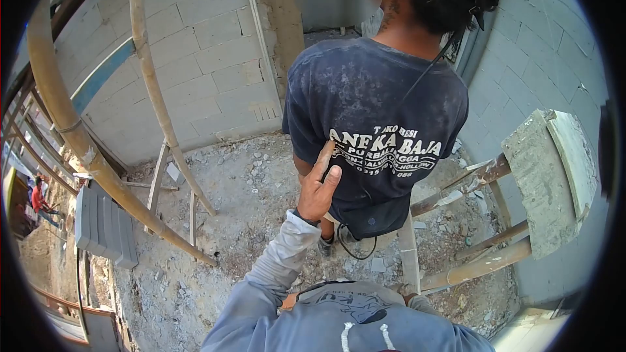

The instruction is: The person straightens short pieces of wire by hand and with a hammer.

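Observation:
My left hand [317,189] reaches forward with a finger stretched out and the thumb apart, holding nothing. Its fingertip overlaps the back of a dark blue printed T-shirt [385,111], worn by a person standing right in front of me with their back turned. A dark waist bag [372,217] hangs at that person's lower back, with a thin cord looping below it. Down by my own grey hooded top [365,326], my right hand [411,298] is mostly hidden behind my body, and its fingers do not show.
Bamboo poles [153,91] slant upright on the left, beside stacked grey blocks [104,225]. On the right, a cement-crusted board [544,182] rests by more bamboo. Block walls [222,58] enclose rubble-strewn ground [195,293]. Another person in red [39,199] is far left.

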### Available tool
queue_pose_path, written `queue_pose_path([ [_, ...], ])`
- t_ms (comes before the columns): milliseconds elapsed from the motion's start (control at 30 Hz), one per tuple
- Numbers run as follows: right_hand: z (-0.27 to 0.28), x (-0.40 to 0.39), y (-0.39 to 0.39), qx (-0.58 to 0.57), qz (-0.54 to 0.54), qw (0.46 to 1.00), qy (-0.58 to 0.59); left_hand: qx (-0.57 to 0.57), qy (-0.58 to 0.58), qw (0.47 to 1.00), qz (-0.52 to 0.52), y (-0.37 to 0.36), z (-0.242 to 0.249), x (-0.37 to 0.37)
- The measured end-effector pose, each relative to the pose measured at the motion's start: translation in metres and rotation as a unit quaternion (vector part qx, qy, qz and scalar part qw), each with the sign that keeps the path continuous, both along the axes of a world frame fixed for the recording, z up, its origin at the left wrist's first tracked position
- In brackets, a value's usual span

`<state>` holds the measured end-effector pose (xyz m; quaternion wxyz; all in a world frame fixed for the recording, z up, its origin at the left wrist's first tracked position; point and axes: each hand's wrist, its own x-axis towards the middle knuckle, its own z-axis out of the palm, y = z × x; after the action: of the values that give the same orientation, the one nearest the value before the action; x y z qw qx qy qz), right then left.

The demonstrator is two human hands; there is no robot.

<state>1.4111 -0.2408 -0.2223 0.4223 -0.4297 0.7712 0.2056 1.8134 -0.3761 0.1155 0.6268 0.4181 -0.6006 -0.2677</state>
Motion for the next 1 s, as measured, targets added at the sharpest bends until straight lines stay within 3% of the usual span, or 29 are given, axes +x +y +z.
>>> queue_pose_path([
  [100,0.017,0.002,0.01,0.003,-0.037,0.999,-0.016,0.007,0.003,1.0,-0.009,-0.003,-0.005,0.005],
  [233,0.027,0.014,0.022,-0.04,-0.103,0.992,-0.054,0.077,0.108,0.99,0.041,-0.003,-0.009,0.004],
  [300,0.03,0.021,0.019,0.004,-0.205,0.978,-0.046,0.109,0.13,0.984,0.056,0.002,-0.018,0.004],
  [367,0.005,0.016,0.023,-0.003,-0.215,0.976,-0.044,0.1,0.137,0.985,0.035,0.001,-0.03,-0.001],
  [433,-0.057,-0.003,0.034,-0.165,-0.021,0.986,-0.013,0.079,0.114,0.99,-0.011,0.006,-0.032,-0.006],
  [467,-0.089,-0.016,0.038,-0.161,-0.025,0.987,-0.012,0.077,0.088,0.993,-0.011,0.009,-0.031,-0.01],
  [500,-0.118,-0.029,0.042,-0.185,0.067,0.98,-0.027,0.083,0.088,0.993,-0.014,0.012,-0.026,-0.015],
  [533,-0.111,-0.026,0.046,-0.207,0.157,0.965,-0.042,0.068,0.029,0.997,0.012,0.015,-0.019,-0.02],
  [567,-0.101,-0.031,0.04,-0.202,0.153,0.966,-0.043,0.052,-0.031,0.997,0.037,0.017,-0.014,-0.023],
  [633,-0.002,0.005,0.028,0.024,0.084,0.996,-0.026,0.066,-0.023,0.997,0.021,0.02,-0.019,-0.032],
  [667,-0.041,-0.008,0.037,-0.023,0.015,1.0,0.008,0.067,0.008,0.997,0.031,0.016,-0.024,-0.035],
  [767,-0.079,-0.023,0.045,-0.098,0.038,0.994,0.039,0.064,0.022,0.997,0.04,0.015,-0.034,-0.038],
  [800,-0.084,-0.026,0.041,-0.098,0.036,0.994,0.04,0.064,0.02,0.996,0.062,0.015,-0.037,-0.04],
  [867,-0.094,-0.035,0.037,-0.018,-0.104,0.994,-0.002,0.074,0.029,0.993,0.082,0.015,-0.036,-0.042],
  [1000,-0.085,-0.054,0.027,0.044,-0.004,0.997,-0.056,0.112,0.055,0.986,0.109,0.012,-0.03,-0.027],
])
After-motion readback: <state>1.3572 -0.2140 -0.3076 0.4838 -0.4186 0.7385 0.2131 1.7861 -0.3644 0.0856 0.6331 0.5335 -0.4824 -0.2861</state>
